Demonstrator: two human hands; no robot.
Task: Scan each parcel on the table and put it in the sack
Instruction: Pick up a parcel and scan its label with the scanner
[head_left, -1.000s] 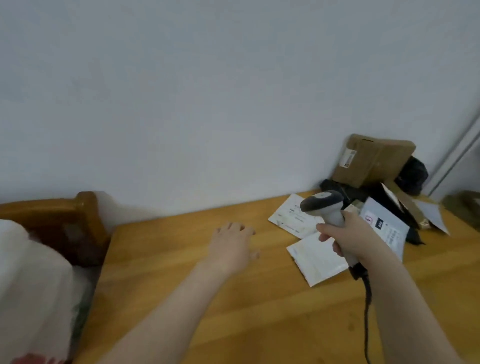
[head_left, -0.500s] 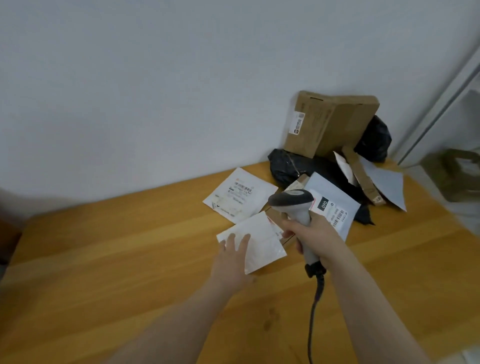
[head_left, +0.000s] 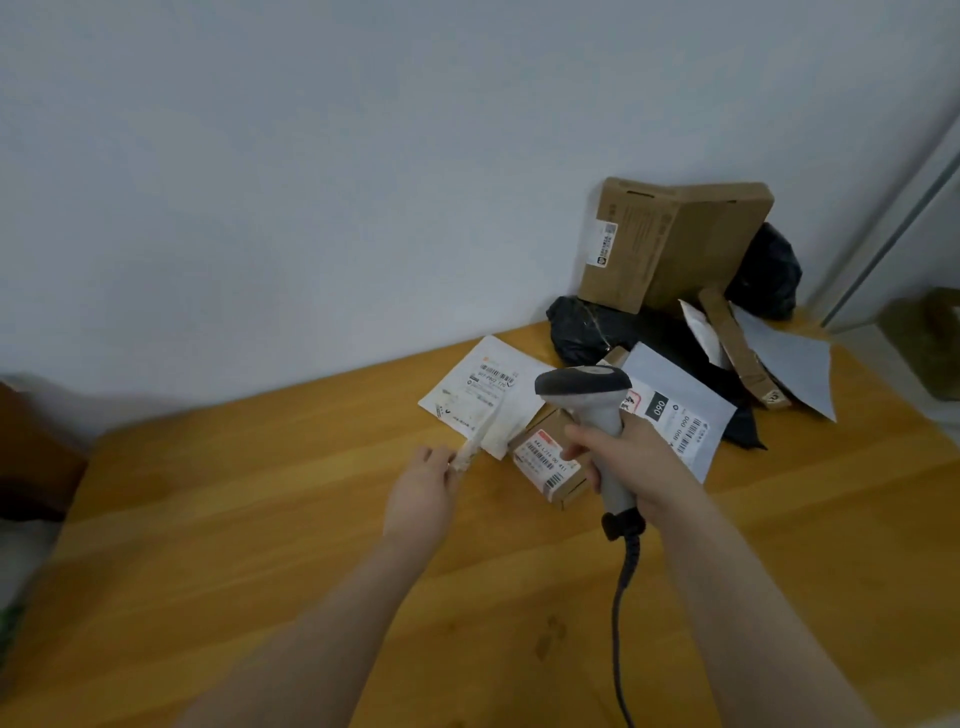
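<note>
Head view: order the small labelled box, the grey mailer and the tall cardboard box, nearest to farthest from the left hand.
1. The small labelled box, just right of the left hand.
2. The grey mailer, farther right, behind the scanner.
3. The tall cardboard box, at the far back right.

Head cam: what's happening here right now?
A person is working through a pile of parcels on a wooden table. The right hand grips a corded barcode scanner, its head toward the parcels. The left hand pinches a thin white mailer by its edge, tipped up off the table and blurred. Next to it lie a labelled white mailer, a small labelled carton and a grey mailer. A big cardboard box leans on the wall behind.
</note>
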